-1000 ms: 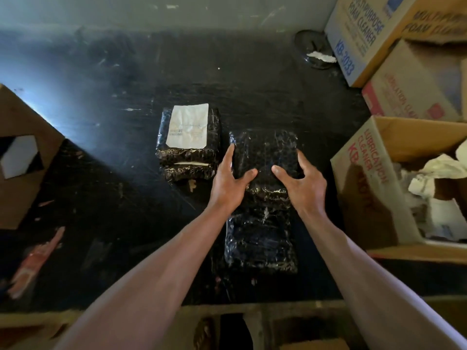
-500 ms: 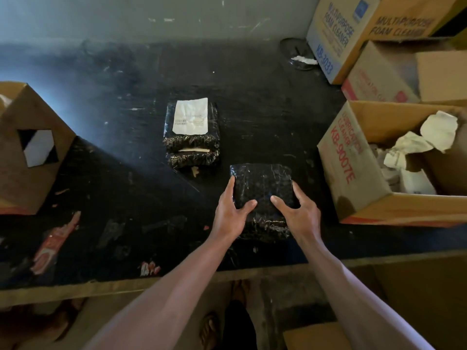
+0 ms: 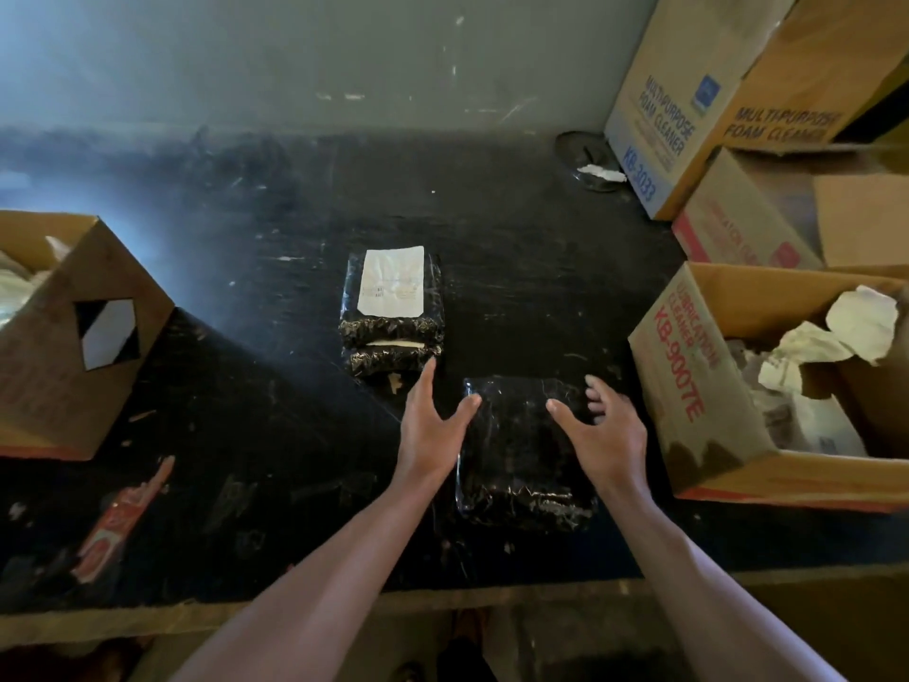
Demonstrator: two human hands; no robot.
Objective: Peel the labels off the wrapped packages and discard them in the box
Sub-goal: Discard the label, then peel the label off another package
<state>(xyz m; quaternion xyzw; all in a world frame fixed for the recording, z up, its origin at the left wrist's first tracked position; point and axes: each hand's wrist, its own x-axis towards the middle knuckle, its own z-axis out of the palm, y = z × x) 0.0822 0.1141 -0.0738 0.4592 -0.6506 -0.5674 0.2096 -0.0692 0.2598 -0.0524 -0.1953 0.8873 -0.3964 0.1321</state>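
A black wrapped package [image 3: 521, 465] with no label on its top lies flat on the dark table [image 3: 246, 411], near the front edge. My left hand [image 3: 430, 430] hovers at its left side, fingers spread, thumb over the package's corner. Over its right side my right hand [image 3: 602, 435] is spread too, holding nothing. Behind and to the left stands a stack of two black packages [image 3: 391, 337]; the top one carries a white label [image 3: 391, 280]. An open cardboard box [image 3: 688, 386] at the right holds crumpled white labels [image 3: 831, 337].
Another open cardboard box [image 3: 64, 347] stands at the table's left edge. Foam cleaner cartons [image 3: 674, 115] and a further box [image 3: 752, 224] are piled at the back right, beside a dark round object [image 3: 588, 160]. A red scrap [image 3: 123, 524] lies front left.
The unlabelled package was drawn toward the front edge and set flat. Both hands went from gripping its sides to spread open above it.
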